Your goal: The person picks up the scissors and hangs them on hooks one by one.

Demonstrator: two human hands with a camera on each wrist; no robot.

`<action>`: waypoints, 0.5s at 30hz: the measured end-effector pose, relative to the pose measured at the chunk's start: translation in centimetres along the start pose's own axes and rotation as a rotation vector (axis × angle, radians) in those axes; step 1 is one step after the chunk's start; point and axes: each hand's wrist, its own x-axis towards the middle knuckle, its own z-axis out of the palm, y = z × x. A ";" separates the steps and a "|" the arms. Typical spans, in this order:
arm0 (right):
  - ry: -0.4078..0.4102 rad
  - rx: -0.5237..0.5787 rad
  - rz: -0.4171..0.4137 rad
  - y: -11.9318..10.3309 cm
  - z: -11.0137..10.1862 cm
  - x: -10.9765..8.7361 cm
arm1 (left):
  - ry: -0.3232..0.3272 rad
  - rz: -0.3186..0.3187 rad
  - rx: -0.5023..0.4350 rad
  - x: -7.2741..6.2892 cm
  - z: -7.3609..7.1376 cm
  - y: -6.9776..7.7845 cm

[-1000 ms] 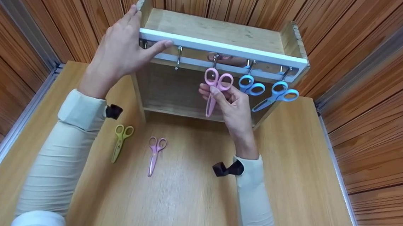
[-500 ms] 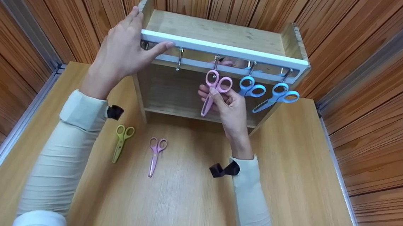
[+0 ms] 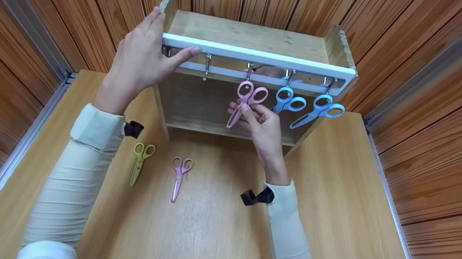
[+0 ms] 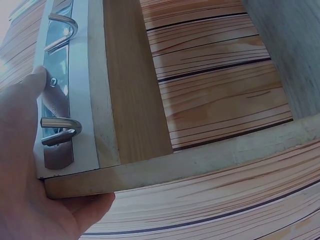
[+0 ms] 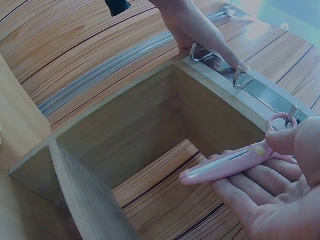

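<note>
My right hand (image 3: 266,130) pinches pink scissors (image 5: 225,167) between thumb and fingers, below a white rail (image 3: 228,49) with metal hooks. One finger loop of these scissors is at a hook (image 5: 291,115), and their closed blades point down and left. My left hand (image 3: 138,60) grips the left corner of the wooden shelf unit (image 3: 250,30), its thumb on the rail and its fingers around the side board (image 4: 150,172). Blue scissors (image 3: 285,100) hang just right of my right hand, partly hidden by it. Another blue pair (image 3: 317,109) hangs at the rail's right end.
Yellow-green scissors (image 3: 139,163) and a second pair of pink scissors (image 3: 177,178) lie on the wooden table (image 3: 208,225) in front of the unit. A bare hook (image 3: 207,67) sits between my left thumb and the held scissors. Wood-patterned walls (image 3: 437,140) surround the table.
The held pink scissors' blades have swung to the left and slightly up, with their loop staying at the hook. My right hand has shifted a little left. My left hand keeps its hold.
</note>
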 end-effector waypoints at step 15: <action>0.002 -0.210 0.035 -1.5 -0.5 -1.2 | 0.095 0.019 -0.054 -2.0 0.2 1.3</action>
